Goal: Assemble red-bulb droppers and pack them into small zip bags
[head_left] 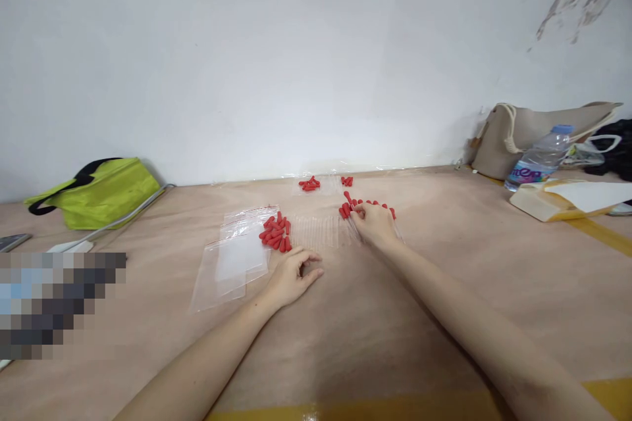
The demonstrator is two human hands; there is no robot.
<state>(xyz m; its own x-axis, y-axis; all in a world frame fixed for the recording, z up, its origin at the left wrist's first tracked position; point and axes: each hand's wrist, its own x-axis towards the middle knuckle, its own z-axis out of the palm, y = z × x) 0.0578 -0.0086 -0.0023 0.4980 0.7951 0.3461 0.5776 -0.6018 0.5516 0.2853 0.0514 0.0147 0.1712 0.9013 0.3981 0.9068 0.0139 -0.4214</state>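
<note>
My right hand [378,223] is closed in a pinch at a dropper with a red bulb [347,198], which tilts up by its fingertips. Beneath and behind that hand lies a row of droppers [384,206], red bulbs at the far end, clear tubes partly hidden. Loose clear tubes [316,231] lie side by side between my two hands. My left hand [292,276] rests on the brown-covered table, thumb and fingers curved apart with nothing between them. Just beyond it is a pile of loose red rubber bulbs [276,233], at the edge of flat clear zip bags [232,263].
By the wall are more red bulbs [309,184] on clear plastic and a smaller group [347,181]. A lime-green bag [108,194] stands left. At right are a water bottle [540,161], a beige bag [508,138] and an open envelope [548,200].
</note>
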